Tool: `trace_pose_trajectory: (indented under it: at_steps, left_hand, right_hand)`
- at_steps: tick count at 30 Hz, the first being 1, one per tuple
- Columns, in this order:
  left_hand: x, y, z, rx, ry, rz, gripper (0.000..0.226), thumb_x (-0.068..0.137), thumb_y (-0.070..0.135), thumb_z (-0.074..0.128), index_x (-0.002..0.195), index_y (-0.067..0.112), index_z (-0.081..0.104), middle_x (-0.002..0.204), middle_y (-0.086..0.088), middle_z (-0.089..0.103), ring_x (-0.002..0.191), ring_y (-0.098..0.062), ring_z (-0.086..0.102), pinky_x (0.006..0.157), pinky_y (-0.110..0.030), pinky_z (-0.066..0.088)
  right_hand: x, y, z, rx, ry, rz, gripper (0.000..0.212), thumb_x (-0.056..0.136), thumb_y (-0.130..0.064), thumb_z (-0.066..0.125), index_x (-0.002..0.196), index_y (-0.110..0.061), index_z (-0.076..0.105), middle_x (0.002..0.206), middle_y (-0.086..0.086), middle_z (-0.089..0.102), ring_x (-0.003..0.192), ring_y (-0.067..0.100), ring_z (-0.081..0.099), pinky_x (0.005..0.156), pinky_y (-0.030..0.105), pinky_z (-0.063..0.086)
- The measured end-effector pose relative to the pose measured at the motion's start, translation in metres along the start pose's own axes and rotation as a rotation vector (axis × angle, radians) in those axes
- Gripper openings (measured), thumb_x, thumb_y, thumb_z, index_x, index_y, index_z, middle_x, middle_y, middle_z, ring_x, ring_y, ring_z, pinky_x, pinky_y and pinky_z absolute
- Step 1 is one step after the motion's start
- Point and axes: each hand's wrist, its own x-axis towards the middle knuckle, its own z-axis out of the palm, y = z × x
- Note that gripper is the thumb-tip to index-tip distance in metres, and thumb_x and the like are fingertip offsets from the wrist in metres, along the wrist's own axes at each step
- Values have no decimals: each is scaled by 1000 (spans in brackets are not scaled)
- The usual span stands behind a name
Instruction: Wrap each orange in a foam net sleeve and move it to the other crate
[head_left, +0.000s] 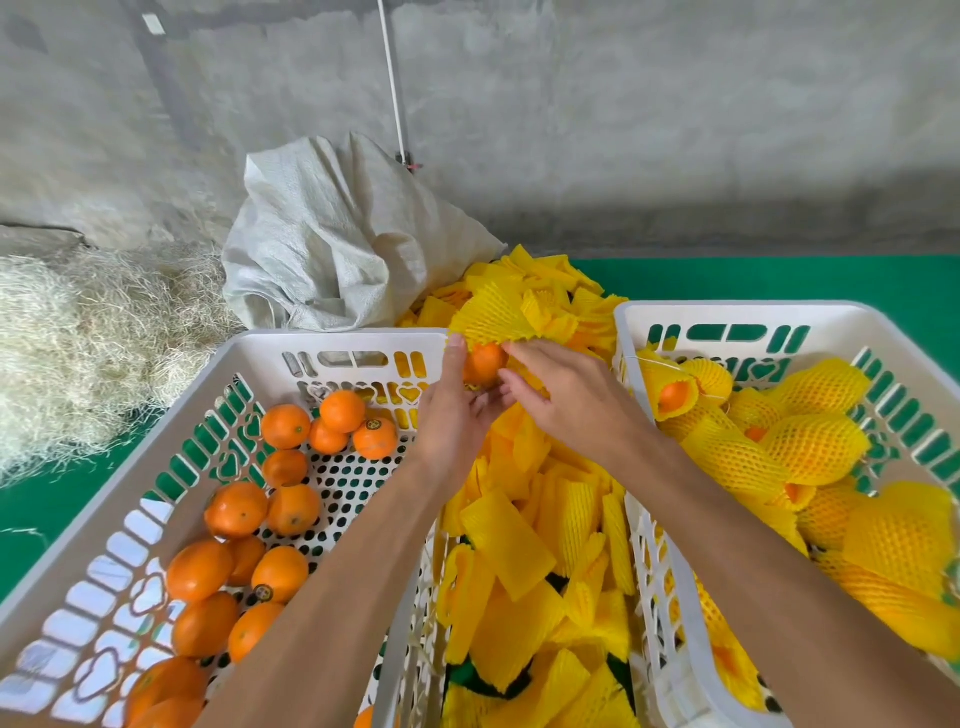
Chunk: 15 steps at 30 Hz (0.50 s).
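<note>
At the far left a heap of pale, wiry straw (78, 332) lies on the green mat (31, 519), loose strands trailing from its edge. Beside it a crumpled white woven sack (332, 244) slumps against the rough grey concrete wall (623, 104).

In front of these stands the left crate (78, 613), white plastic with slotted walls, heart cut-outs and a round-holed floor. It holds bare oranges (236, 509), smooth and glossy, some carrying small dark stickers.

The left hand (457, 415) reaches past this crate's far corner with its fingers curled round one orange (483, 364), cupping it from below and from the left. The right hand (566, 395) meets it from the other side, pinching the edge of a yellow foam net sleeve (493, 312) against the fruit. The sleeve fans out above the orange, ribbed and pleated, covering only its top.

Below the hands and between the two crates lies a pile of flat sleeves (519, 545), soft yellow foam rectangles with a fine mesh texture, stacked loosely at many angles.

To the right, the second crate (727, 312), of the same white slotted plastic, holds wrapped oranges (815, 447), each a bulging yellow netted bundle with diamond-shaped openings; orange skin shows at a few open ends.
</note>
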Motion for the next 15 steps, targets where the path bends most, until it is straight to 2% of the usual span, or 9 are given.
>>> trace_pose_trajectory:
  at_steps: [2,4,5,7,8,10,11,13,15]
  left_hand:
    - [0,-1,0,-5,27,1,54,104,51,53,109,1,70,109,-24,75,101,-30,72,88,-36,64]
    - [1,-2,-1,24,35,19,51,103,51,55,111,2,69,102,-18,75,96,-28,72,85,-36,64]
    - [0,-2,-1,76,27,42,50,103,50,57,113,2,68,97,-13,76,95,-26,73,86,-36,63]
    - [-3,-6,1,242,1,117,44,103,44,60,118,3,66,96,-4,75,96,-23,73,90,-37,61]
    - [-5,-9,2,332,-22,167,38,103,39,62,117,4,66,98,-1,75,98,-21,74,90,-36,61]
    - [-9,-13,4,488,-90,271,28,103,29,65,117,5,68,102,1,76,98,-17,74,85,-31,61]
    - [-11,-12,4,554,-120,316,25,102,24,67,119,6,69,103,2,77,96,-12,73,81,-25,59]
    - [-12,-10,2,652,-158,373,28,99,15,71,126,7,69,108,3,77,95,-5,72,78,-19,55]
    - [-11,-9,0,670,-166,351,46,96,8,73,140,7,61,127,-3,73,111,-8,69,89,-28,57]
  right_hand:
    - [-3,3,-3,-49,176,-23,25,102,-23,64,88,-4,73,85,6,71,71,24,66,60,41,57]
    - [-1,6,-8,-80,325,16,35,105,-27,58,75,-10,59,70,-1,55,56,17,49,47,41,45]
    - [0,7,-9,-45,365,73,32,106,-30,54,80,-10,58,75,-2,54,60,14,49,48,40,45]
    - [2,7,-9,72,337,210,30,108,-37,46,109,-10,60,107,2,60,86,15,60,64,37,54]
    - [2,7,-8,134,265,285,40,108,-42,43,128,-10,55,128,5,57,105,18,62,77,36,57]
    - [-1,7,-2,235,75,410,67,103,-58,38,155,-16,31,159,3,37,137,22,49,102,38,51]
    - [-2,6,2,257,-11,450,77,100,-66,37,160,-21,20,165,1,29,145,22,40,110,39,44]
    - [-6,5,10,271,-101,495,89,94,-76,39,162,-28,7,169,0,21,151,23,30,112,37,36]
    - [-8,5,15,327,-87,567,95,90,-80,45,161,-32,4,168,0,24,150,25,32,107,33,36]
